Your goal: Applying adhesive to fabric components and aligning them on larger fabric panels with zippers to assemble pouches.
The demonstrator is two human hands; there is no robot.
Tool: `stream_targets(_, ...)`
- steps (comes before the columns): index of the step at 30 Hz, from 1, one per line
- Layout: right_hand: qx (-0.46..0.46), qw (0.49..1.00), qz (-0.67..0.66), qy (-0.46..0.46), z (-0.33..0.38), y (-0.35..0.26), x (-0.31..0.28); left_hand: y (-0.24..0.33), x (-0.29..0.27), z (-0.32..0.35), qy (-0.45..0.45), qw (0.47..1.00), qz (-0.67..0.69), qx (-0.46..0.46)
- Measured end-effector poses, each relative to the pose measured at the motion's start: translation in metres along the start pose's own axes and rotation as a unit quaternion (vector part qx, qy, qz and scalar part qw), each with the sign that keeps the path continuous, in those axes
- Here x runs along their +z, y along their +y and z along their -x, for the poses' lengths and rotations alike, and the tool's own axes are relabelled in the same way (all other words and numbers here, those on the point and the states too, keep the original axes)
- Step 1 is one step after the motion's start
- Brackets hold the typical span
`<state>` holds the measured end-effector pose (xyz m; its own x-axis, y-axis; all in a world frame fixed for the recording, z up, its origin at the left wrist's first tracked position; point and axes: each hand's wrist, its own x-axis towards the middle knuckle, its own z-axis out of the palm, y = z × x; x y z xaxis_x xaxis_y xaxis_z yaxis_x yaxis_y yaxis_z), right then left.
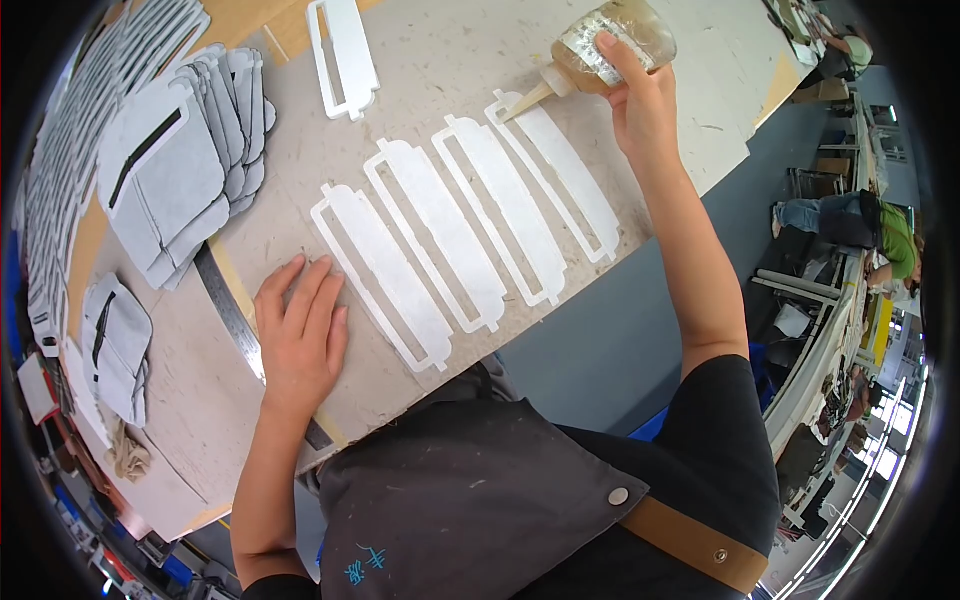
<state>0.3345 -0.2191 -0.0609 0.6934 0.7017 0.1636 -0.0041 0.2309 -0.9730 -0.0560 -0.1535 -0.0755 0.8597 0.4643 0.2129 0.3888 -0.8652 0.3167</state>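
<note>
Rightmost white, slotted, flat strip (562, 165): on table (300, 160), left and bodyward from right hand (645, 105), axis slanting down-right | right hand: nearer, wrapped around clear amber-filled squeeze bottle (630, 35), nozzle (530, 102) at strip's far end | left hand (303, 340): laid flat

Beneath the grip I see a pale, scuffed table (715, 130); to its right, blue-grey floor (740, 220) runs toward cluttered benches (812, 345), with bright strip lights (922, 392) farther off.

Worktable (425, 70), white cutouts (450, 235), grey pieces (188, 175)
</note>
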Motion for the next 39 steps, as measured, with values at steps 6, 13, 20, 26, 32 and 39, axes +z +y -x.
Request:
stream_targets(6,0.010,0.999,0.030,0.002,0.014,-0.010,-0.004,-0.001,0.002,0.000,0.009,1.000,-0.005,0.002)
stream_targets(13,0.029,0.999,0.035,0.021,0.034,-0.020,-0.020,-0.001,0.002,0.001,0.008,1.000,-0.012,0.003)
stream_targets(20,0.054,0.997,0.040,0.029,0.056,-0.027,-0.036,-0.002,0.003,0.000,0.013,1.000,-0.021,0.010)
stream_targets(26,0.068,0.996,0.051,0.041,0.073,-0.033,-0.050,-0.003,0.004,0.000,0.017,0.999,-0.028,0.013)
stream_targets(32,0.068,0.994,0.049,0.068,0.089,-0.038,-0.059,-0.002,0.003,0.000,0.016,0.999,-0.029,0.011)
stream_targets(39,0.066,0.992,0.050,0.094,0.093,-0.040,-0.074,-0.002,0.003,-0.001,0.011,0.999,-0.031,0.011)
